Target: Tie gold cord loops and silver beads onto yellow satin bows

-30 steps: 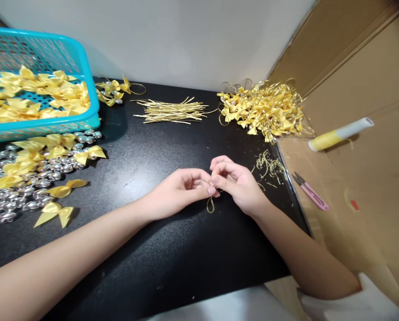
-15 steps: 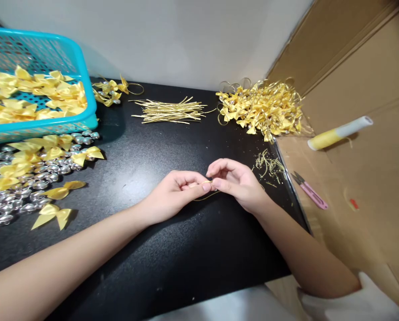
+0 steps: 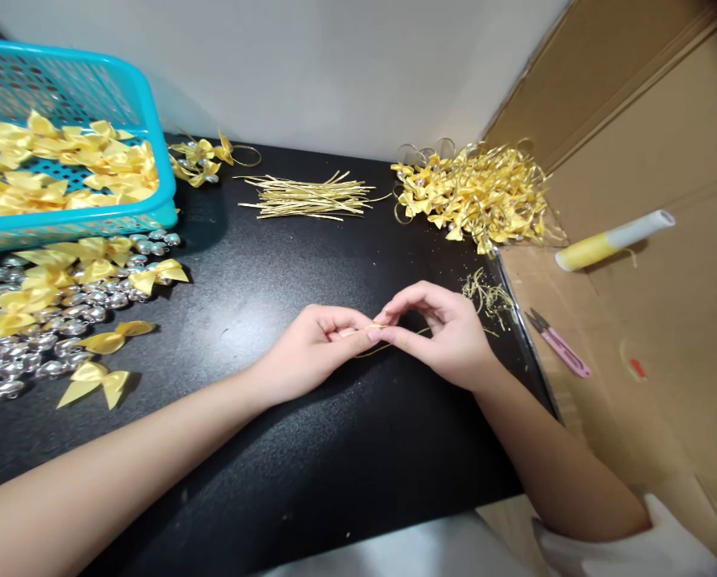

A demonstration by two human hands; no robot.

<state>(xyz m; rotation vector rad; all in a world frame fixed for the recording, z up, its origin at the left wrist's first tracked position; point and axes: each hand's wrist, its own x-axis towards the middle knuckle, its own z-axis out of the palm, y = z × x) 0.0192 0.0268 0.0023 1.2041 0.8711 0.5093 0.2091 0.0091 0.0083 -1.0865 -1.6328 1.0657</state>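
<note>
Over the middle of the black table (image 3: 334,465), my left hand (image 3: 316,349) pinches a thin gold cord (image 3: 373,351) between thumb and fingers. The fingertips of my right hand (image 3: 442,332) meet it there, pinched on the same cord. Part of the cord loops below and between the hands. What lies at the fingertips is too small to make out. Beyond the hands lies a bundle of gold cords (image 3: 310,197). A pile of yellow bows with gold loops (image 3: 475,192) sits at the back right.
A turquoise basket (image 3: 166,180) of yellow bows stands at the back left. Silver beads (image 3: 73,327) and loose bows (image 3: 97,383) lie before it. Cord scraps (image 3: 487,296) are near the right edge. Pink snips (image 3: 565,351) and a yellow-white tube (image 3: 614,240) rest on cardboard at right.
My right hand has turned and shifted slightly right, its fingertips now closed together beside my left thumb. My left hand has barely moved. The view has shifted slightly.
</note>
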